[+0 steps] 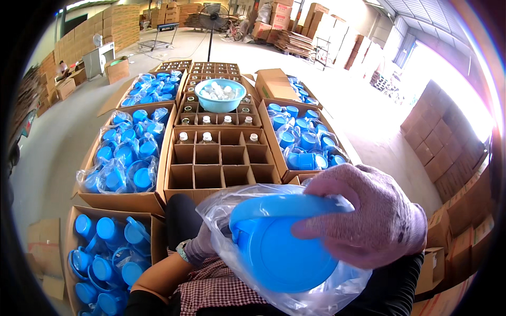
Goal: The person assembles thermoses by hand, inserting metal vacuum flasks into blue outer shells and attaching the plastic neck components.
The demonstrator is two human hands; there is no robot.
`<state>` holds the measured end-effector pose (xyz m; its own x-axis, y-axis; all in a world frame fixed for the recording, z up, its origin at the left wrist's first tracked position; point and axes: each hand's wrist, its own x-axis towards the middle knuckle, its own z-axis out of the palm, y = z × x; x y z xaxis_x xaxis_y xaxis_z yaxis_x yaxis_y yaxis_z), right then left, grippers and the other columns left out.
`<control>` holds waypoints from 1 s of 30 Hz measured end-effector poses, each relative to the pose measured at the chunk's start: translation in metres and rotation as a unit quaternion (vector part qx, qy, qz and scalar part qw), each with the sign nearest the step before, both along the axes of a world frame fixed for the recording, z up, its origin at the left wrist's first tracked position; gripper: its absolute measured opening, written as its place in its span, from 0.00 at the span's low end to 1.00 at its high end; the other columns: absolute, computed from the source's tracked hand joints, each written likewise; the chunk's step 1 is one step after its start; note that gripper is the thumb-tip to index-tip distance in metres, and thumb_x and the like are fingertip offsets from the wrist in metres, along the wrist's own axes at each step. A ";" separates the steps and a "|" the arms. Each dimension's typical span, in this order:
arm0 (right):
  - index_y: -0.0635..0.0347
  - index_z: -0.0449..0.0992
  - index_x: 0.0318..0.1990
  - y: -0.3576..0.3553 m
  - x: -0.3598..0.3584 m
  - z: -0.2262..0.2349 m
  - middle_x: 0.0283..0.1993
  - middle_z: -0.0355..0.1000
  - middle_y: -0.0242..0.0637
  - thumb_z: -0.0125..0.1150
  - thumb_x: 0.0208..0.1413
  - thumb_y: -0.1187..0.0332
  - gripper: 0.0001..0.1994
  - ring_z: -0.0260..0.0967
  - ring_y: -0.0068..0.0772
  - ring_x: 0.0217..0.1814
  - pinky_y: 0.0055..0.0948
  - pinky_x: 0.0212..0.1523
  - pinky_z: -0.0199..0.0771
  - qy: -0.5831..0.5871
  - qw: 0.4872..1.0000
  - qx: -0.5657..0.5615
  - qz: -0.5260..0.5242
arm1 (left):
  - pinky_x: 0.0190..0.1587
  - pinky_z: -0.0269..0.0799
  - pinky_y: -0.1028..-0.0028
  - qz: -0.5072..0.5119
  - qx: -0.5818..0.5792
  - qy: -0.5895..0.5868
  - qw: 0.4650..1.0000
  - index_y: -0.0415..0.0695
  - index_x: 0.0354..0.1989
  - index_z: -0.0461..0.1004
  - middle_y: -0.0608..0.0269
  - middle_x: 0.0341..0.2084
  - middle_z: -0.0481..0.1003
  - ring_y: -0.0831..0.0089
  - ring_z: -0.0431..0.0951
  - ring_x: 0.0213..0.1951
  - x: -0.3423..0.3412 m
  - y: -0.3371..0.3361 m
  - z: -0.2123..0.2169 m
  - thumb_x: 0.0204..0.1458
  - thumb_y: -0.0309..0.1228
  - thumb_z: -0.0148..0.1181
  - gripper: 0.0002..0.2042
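My right hand (369, 216), in a greyish-purple knit glove, is closed around the loop handle of a blue plastic canister (282, 253). The canister's round flat end faces up, tilted toward me. A clear plastic bag (337, 287) lies loosely around it, above my lap. My left hand (199, 246), also gloved, is against the left side of the bag. Its fingers are hidden behind the plastic, so their grip does not show. Just left of my lap, a carton (156, 231) holds several unbagged blue canisters (109, 230) with handles.
Ahead stands a divided carton (208, 196) with a few white-capped bottles (207, 138). A pale blue basin (220, 108) of clear and white pieces rests on cartons behind it. Bagged blue canisters (126, 152) fill cartons on both sides. Stacked boxes (448, 142) line the right; a fan (213, 17) stands farther off.
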<state>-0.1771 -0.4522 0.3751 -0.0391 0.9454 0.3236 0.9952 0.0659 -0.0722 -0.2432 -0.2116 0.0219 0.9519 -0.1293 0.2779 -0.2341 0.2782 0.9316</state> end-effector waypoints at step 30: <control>0.64 0.73 0.60 0.036 0.040 -0.269 0.43 0.73 0.42 0.62 0.52 0.71 0.25 0.77 0.44 0.48 0.45 0.53 0.76 0.088 0.993 -0.077 0.016 | 0.73 0.60 0.60 -0.060 0.184 0.202 0.960 0.42 0.78 0.52 0.52 0.69 0.67 0.60 0.65 0.71 -0.030 0.082 -0.044 0.59 0.49 0.70 0.46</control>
<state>-0.1369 -0.4163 0.1057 -0.0260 0.9833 0.1804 0.9639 0.0725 -0.2563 -0.2736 -0.1292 -0.0223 0.9447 -0.2631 -0.1959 0.1795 -0.0852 0.9801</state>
